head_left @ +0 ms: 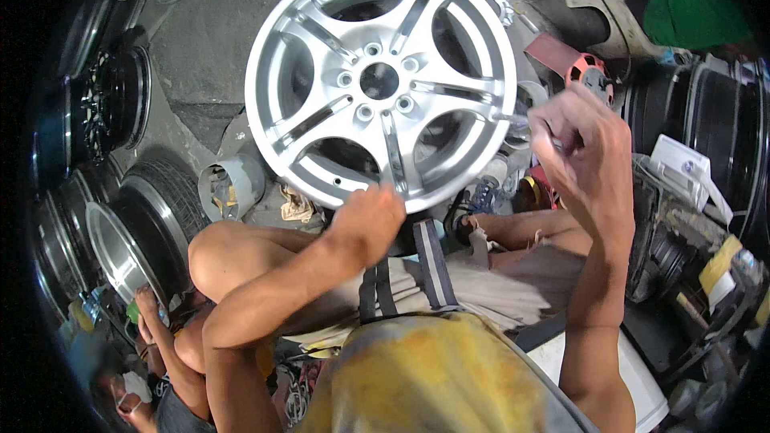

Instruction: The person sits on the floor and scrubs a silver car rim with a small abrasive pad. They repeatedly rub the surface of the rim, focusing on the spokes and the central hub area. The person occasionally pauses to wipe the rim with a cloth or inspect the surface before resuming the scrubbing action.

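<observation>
A silver alloy wheel (365, 124) with paired spokes and a round centre hole lies face up in front of me. My left hand (367, 220) is at its near edge, fingers curled over the lip and a little blurred. Off the wheel's right side is my right hand (584, 140), raised, with fingers closed round a thin pale stick-like tool (513, 119). Its slender tip points left at the wheel's right rim; motion blur hides its exact kind and whether it touches the metal.
Several wheels stand at left, including a polished one (120, 252), and a dark drum-like wheel (698, 116) at right. A red power tool (589, 72) lies beyond my right hand. A grey cut container (233, 186) is near my left knee. Another person's hand (144, 305) is at lower left.
</observation>
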Demonstrator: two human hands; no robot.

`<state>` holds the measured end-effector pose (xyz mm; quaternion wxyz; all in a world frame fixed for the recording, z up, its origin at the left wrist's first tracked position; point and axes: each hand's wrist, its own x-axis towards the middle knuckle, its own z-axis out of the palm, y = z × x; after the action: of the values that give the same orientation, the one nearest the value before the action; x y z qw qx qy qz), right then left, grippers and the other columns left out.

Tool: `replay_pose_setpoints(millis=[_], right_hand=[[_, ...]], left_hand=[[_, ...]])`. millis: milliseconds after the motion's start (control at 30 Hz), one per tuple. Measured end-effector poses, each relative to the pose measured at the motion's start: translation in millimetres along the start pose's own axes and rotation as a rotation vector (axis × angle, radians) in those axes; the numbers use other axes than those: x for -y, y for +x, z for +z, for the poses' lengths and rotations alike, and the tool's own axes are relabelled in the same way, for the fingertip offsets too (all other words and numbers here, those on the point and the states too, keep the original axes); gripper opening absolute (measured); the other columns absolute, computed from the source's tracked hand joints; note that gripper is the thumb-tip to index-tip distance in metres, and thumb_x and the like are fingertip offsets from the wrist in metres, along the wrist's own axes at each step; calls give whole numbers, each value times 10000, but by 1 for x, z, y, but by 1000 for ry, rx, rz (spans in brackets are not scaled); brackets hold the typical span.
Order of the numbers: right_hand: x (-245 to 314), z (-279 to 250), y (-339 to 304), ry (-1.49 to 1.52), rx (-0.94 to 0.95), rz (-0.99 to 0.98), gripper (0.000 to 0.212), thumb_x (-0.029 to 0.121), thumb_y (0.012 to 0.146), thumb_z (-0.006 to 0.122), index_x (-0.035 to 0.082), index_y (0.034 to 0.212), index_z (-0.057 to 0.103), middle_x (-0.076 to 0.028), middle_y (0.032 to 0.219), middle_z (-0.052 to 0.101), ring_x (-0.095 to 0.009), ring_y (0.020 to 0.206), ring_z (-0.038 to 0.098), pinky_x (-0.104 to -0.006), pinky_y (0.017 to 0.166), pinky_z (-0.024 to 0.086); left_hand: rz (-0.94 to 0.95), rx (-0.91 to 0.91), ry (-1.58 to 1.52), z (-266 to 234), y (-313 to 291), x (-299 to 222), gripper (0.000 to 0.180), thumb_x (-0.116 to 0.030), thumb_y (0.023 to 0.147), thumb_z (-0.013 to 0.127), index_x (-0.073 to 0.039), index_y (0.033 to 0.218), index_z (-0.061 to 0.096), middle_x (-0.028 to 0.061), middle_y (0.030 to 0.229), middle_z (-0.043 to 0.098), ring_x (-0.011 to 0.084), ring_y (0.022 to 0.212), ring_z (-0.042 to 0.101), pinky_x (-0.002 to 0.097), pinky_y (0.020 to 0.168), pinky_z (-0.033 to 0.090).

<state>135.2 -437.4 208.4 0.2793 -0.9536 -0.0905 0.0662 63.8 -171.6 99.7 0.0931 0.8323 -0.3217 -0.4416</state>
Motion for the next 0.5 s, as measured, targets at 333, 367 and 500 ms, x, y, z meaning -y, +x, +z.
replay_pose_setpoints(millis=[333,367,500], right_hand=[[-2,-58,-77,45,-489,-280,47,17,935,697,-7,963,725,34,825,673,6,644,471,-189,579,373],[2,-66,-96,61,-607,-178,18,5,890,695,-5,905,696,17,771,615,-14,611,477,-209,549,375],[-40,-85,-191,16,-721,68,104,99,949,714,-4,957,727,27,789,687,-13,692,557,-199,642,454]], left_hand=[[-52,-681,-95,9,47,65,245,-93,882,605,-12,1099,686,288,1061,691,450,1031,676,538,919,539],[-58,-719,-32,6,50,59,272,-69,872,603,-3,1125,680,306,1110,664,467,1065,650,539,937,525],[-70,-726,137,25,57,76,337,-26,847,604,24,1175,661,326,1172,611,487,1104,604,535,986,494]])
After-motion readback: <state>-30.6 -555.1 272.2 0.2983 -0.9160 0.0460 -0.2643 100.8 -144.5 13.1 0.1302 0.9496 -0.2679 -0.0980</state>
